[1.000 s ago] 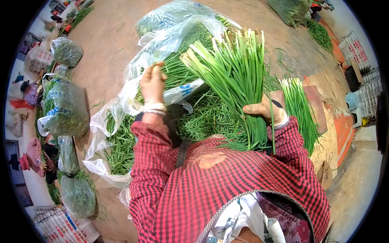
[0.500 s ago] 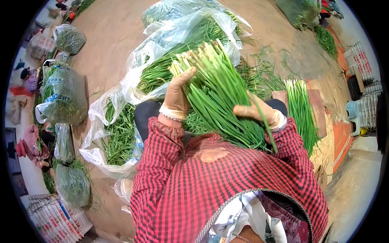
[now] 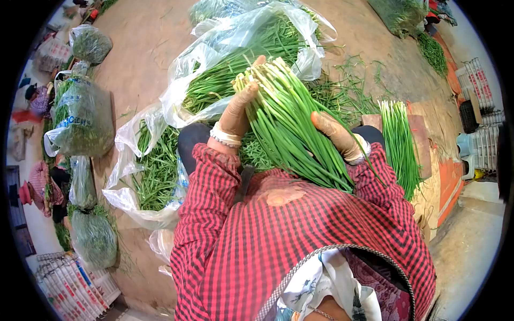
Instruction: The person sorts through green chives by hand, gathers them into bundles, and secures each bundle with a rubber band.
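A thick bunch of garlic chives (image 3: 297, 125) lies slanted between my gloved hands, pale cut ends up and to the left, green leaf tips down towards my lap. My left hand (image 3: 240, 109) supports it near the pale ends, thumb along the near side and a fingertip showing behind. Lower on the leaves, my right hand (image 3: 336, 134) presses from the right with its thumb over the stems; its other fingers are hidden behind. Another neat pile of garlic chives (image 3: 399, 147) lies to my right on a board (image 3: 420, 134).
Ahead, an open plastic bag (image 3: 184, 99) holds loose chives. Another open bag (image 3: 144, 208) at my left holds green trimmings. Scattered leaves (image 3: 345, 101) litter the floor beyond my right hand. Full bags (image 3: 83, 120) line the left side, where a person (image 3: 43, 187) sits. Stacked crates (image 3: 476, 85) stand far right.
The bunch has turned slightly, its pale ends shifting right and its leaf tips drawing in. My left fingertips now show above the stems, and my right hand has tilted more upright.
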`<action>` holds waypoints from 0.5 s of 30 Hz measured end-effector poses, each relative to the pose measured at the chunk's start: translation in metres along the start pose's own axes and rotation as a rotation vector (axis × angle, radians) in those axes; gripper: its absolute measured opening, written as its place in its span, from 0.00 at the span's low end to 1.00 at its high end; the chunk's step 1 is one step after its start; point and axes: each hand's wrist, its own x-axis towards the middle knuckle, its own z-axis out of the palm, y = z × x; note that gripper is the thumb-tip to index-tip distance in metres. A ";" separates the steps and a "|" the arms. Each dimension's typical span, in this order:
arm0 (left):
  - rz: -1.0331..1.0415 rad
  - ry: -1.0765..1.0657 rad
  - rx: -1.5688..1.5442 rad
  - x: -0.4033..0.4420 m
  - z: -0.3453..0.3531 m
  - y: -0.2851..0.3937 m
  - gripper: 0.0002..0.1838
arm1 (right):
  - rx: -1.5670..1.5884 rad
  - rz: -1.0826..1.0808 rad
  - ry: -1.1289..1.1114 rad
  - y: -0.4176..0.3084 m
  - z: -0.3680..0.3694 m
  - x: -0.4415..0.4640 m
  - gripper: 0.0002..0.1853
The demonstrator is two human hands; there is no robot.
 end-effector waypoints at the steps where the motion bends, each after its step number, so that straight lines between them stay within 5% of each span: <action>1: -0.018 -0.015 -0.077 0.000 -0.005 -0.004 0.44 | 0.000 0.003 0.000 0.000 0.000 0.001 0.40; 6: -0.042 -0.184 -0.087 0.006 0.006 -0.004 0.55 | -0.172 0.045 -0.063 -0.002 0.007 0.007 0.38; 11: -0.040 -0.182 -0.138 0.007 0.008 0.000 0.48 | -0.223 0.007 -0.095 -0.008 0.017 0.007 0.38; 13: -0.070 -0.104 -0.094 0.005 0.003 0.001 0.47 | -0.435 0.077 0.084 -0.010 0.001 0.005 0.33; 15: -0.058 -0.034 -0.129 0.001 0.002 0.000 0.45 | -0.752 -0.182 0.282 -0.023 -0.010 -0.002 0.26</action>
